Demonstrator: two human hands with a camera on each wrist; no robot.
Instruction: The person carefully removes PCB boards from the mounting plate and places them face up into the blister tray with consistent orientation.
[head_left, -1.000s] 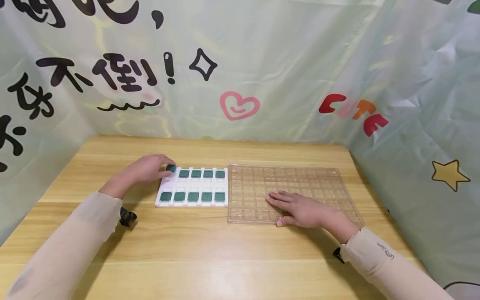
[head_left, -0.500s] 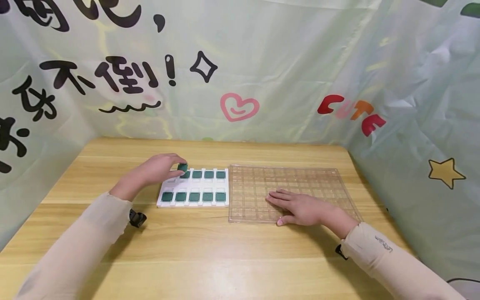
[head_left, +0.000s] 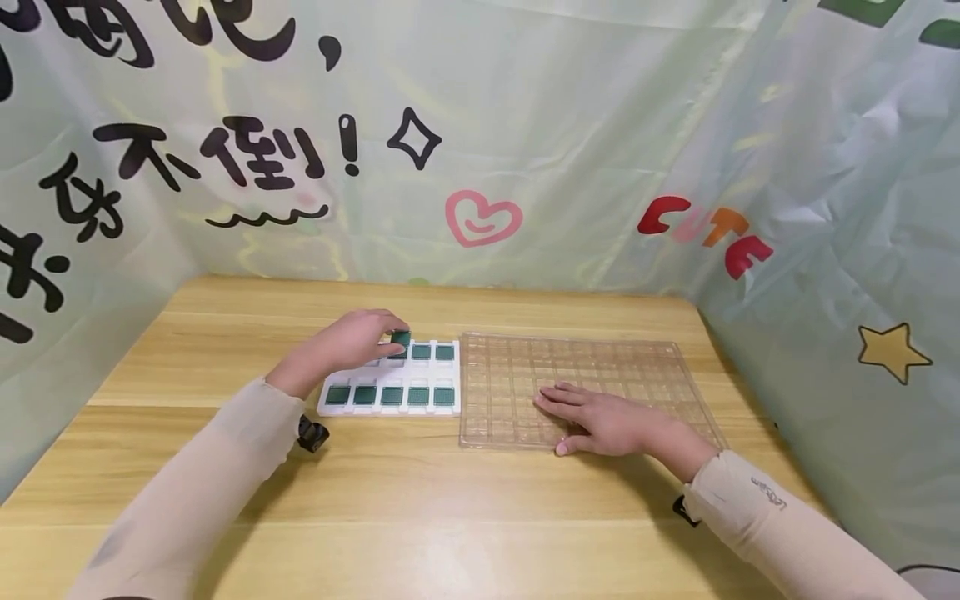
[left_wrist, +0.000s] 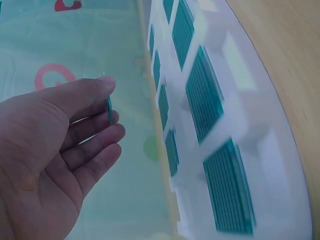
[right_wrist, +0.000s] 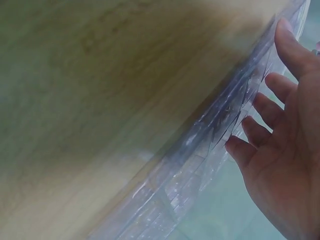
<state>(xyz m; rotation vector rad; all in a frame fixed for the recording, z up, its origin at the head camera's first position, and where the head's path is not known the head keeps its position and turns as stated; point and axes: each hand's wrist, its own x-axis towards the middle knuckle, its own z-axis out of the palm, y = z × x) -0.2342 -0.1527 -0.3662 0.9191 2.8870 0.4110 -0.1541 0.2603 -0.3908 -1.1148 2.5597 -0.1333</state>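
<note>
Between the thumb and fingers of my left hand is a thin green square chip, held up over the back row of a white tray. The left wrist view shows that chip nearly edge-on, largely covered by the fingers. More green chips sit in the white tray's front and back rows; the hand hides part of the back row. To its right lies a clear plastic tray divided into many small compartments. My right hand rests on that clear tray with fingers spread.
Both trays lie side by side on a wooden table. A printed fabric backdrop rises behind the table and along its sides. Black wrist mounts hang below the sleeves.
My left hand has carried the chip rightward along the white tray's back row, from its left corner to near its middle. The right hand stays in place on the clear tray.
</note>
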